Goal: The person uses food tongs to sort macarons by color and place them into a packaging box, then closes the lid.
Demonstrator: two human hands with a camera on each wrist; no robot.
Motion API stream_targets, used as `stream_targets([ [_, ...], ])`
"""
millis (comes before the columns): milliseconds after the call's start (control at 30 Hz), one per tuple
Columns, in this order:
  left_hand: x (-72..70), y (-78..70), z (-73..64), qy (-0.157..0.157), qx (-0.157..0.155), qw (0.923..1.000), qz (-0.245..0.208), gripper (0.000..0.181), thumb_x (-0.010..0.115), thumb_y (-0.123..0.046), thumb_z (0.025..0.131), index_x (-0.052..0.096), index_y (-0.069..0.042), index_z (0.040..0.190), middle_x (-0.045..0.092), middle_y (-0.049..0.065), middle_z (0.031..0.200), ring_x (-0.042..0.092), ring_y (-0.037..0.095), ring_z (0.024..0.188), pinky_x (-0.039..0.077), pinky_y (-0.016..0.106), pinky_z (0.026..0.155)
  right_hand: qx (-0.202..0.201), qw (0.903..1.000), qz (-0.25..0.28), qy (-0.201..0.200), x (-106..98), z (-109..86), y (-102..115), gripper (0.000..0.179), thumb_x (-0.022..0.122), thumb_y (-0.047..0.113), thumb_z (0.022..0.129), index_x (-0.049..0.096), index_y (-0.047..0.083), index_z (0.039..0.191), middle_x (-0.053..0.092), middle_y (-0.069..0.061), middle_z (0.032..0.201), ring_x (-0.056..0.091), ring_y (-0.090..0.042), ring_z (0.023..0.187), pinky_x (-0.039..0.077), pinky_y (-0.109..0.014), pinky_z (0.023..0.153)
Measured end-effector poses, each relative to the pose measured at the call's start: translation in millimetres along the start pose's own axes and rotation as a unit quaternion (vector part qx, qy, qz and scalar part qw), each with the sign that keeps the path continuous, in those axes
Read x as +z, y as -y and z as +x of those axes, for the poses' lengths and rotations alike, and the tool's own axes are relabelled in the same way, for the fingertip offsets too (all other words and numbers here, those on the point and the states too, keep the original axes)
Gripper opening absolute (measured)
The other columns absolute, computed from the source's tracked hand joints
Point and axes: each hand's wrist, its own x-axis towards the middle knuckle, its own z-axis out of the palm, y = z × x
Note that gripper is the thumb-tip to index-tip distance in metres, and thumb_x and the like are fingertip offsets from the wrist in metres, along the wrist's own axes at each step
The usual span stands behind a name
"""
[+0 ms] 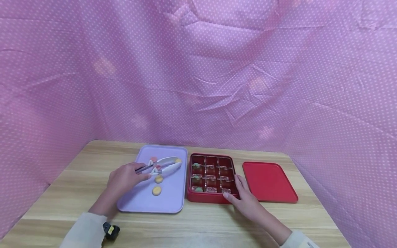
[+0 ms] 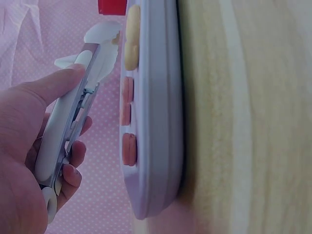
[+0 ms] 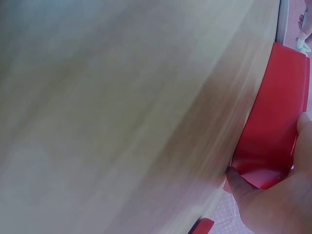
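Observation:
My left hand (image 1: 122, 177) grips a pair of tongs (image 2: 63, 117) with white scalloped tips, held over the lavender tray (image 1: 170, 203). Between the tips shows a yellow macaron (image 1: 178, 161), partly hidden in the left wrist view. Below on the tray lie yellow macarons (image 1: 156, 190) and pink macarons (image 2: 128, 148), some behind the tongs. With thumb in front and fingers along the right side, my right hand (image 1: 248, 203) holds the near right corner of a red box (image 1: 204, 197). Its divided insert has green macarons (image 1: 199, 189) in the left column's compartments.
A red lid (image 1: 270, 182) lies on the wooden table (image 1: 198, 227) to the right of the box. The tray stands close to the box's left side. Pink dotted cloth (image 1: 198, 86) hangs behind and on both sides of the table.

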Motion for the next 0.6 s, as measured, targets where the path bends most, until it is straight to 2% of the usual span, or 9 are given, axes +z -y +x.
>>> stream_targets([
  [167, -4.1, -5.9, -4.6, 0.001, -0.002, 0.9999, -0.01, 0.077, 0.075, -0.065, 0.078, 0.064, -0.016, 0.137, 0.061, 0.017, 0.139, 0.058, 0.043, 0.124, 0.042, 0.061, 0.091, 0.0, 1.0, -0.001, 0.0, 0, 0.3, 0, 0.098, 0.059, 0.067, 0.091, 0.012, 0.02, 0.163, 0.008, -0.007, 0.17, 0.02, -0.037, 0.153, 0.031, -0.064, 0.115],
  [333, -10.1, -12.7, -10.6, -0.001, 0.001, 0.9997, -0.024, 0.076, 0.076, -0.064, 0.079, 0.064, -0.017, 0.137, 0.063, 0.015, 0.137, 0.06, 0.039, 0.12, 0.043, 0.058, 0.089, 0.001, 1.0, -0.002, 0.0, 0, 0.7, 0, 0.1, 0.058, 0.07, 0.09, 0.011, 0.02, 0.163, 0.007, -0.007, 0.17, 0.02, -0.037, 0.154, 0.031, -0.064, 0.115],
  [600, -17.1, -23.7, -16.8, -0.013, 0.028, 0.999, -0.033, 0.075, 0.074, -0.067, 0.079, 0.063, -0.021, 0.138, 0.064, 0.011, 0.138, 0.061, 0.037, 0.121, 0.045, 0.059, 0.088, 0.005, 1.0, 0.001, 0.002, 1, 1.3, 1, 0.101, 0.057, 0.07, 0.09, 0.01, 0.019, 0.163, 0.006, -0.006, 0.17, 0.018, -0.037, 0.154, 0.03, -0.064, 0.116],
])
